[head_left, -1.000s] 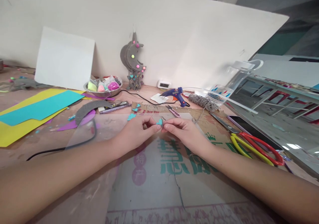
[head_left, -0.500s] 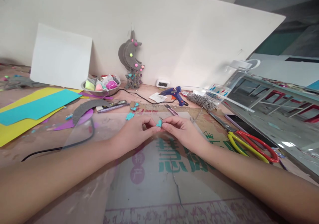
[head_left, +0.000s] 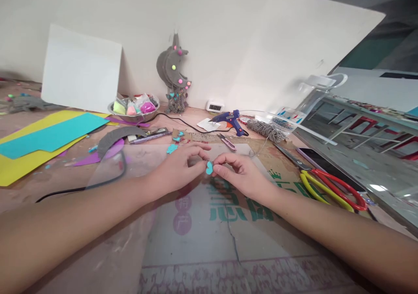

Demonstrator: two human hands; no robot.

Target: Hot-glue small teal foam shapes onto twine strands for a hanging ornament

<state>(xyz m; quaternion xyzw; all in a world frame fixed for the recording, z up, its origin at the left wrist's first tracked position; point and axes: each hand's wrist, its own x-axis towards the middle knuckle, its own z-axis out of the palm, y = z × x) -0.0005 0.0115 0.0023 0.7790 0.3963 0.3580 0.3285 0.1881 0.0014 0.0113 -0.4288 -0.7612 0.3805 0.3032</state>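
- Small blue heart point(head_left: 209, 168): held up between the hands, on the near side of the glue gun point(head_left: 232, 119).
- Right hand point(head_left: 241, 172): thumb and finger closed in a pinch on the heart's edge.
- Left hand point(head_left: 179, 165): half curled, index finger raised; I cannot tell whether its thumb touches the heart.
- Step in hand seems to be fingertip work on the heart; the next move likely calls for a light, steady pinch.
- Metal bowl point(head_left: 140, 119), left of the glue gun: yellow, pink and magenta lumps, with clear bags.
- Clear jug point(head_left: 310, 98), right of the glue gun: contents unclear.
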